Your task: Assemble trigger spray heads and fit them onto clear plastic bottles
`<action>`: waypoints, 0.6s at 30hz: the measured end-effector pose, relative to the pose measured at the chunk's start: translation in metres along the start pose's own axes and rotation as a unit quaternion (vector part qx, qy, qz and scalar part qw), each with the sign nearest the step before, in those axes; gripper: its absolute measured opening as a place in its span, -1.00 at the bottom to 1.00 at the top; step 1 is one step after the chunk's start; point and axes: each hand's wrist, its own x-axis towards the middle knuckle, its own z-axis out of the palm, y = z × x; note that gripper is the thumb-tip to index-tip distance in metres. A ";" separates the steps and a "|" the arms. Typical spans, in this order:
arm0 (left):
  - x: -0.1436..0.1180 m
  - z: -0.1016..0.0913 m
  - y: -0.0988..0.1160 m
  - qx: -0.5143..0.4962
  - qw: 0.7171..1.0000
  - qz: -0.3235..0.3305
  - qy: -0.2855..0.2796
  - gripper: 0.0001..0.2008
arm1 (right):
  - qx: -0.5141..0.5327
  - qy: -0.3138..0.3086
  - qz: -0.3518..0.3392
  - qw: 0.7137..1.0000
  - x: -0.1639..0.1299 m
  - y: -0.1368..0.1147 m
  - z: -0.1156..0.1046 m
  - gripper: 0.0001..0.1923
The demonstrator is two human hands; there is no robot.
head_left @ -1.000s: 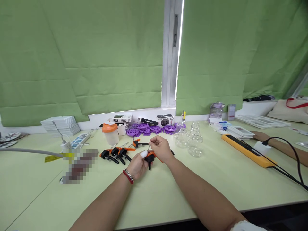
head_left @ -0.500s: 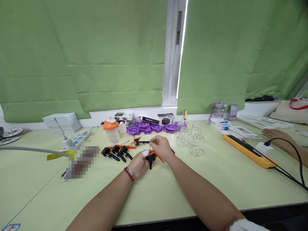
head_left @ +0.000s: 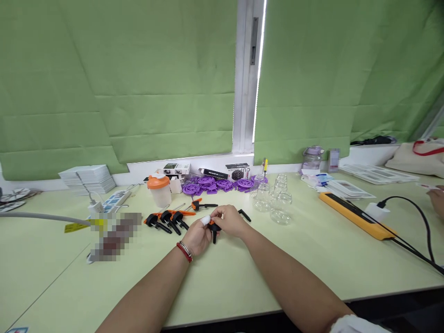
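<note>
My left hand (head_left: pixel 198 238), with a white covering on its thumb, is closed around a black-and-orange part (head_left: pixel 214 229) with a black handle pointing down toward me. My right hand (head_left: pixel 229 220) pinches with thumb and fingertips at the top of that part; whether a small piece sits between the fingers is hidden. Several similar black-and-orange parts (head_left: pixel 168 220) with thin metal rods lie left of my hands. Another one (head_left: pixel 201 205) lies just beyond them. Behind my right hand is a bent black piece (head_left: pixel 244 215).
Several clear glass vessels (head_left: pixel 280 216) stand right of centre. Purple wheel-shaped pieces (head_left: pixel 208 182) and small boxes (head_left: pixel 176 167) line the back. An orange-lidded cup (head_left: pixel 160 194) stands left. A yellow power strip (head_left: pixel 355 217) with cables lies right. Another person's hand (head_left: pixel 437 199) shows at the right edge.
My right hand has come down onto the held part, and the thin rod seen under its fingers is now hidden. The other person's hand has shifted to the right edge.
</note>
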 end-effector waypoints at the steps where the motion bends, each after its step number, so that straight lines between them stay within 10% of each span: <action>1: 0.000 -0.001 0.000 -0.001 1.000 0.004 0.003 -0.90 | -0.021 -0.003 -0.025 0.999 -0.001 0.000 -0.001 -0.85; 11: -0.004 0.002 0.012 0.000 0.999 0.042 -0.003 -0.79 | -0.212 -0.021 -0.211 0.954 -0.005 -0.002 0.001 -0.69; 18: -0.016 -0.001 0.025 0.158 0.984 0.000 -0.080 -0.72 | -0.271 -0.068 -0.215 0.936 -0.005 -0.002 -0.007 -0.87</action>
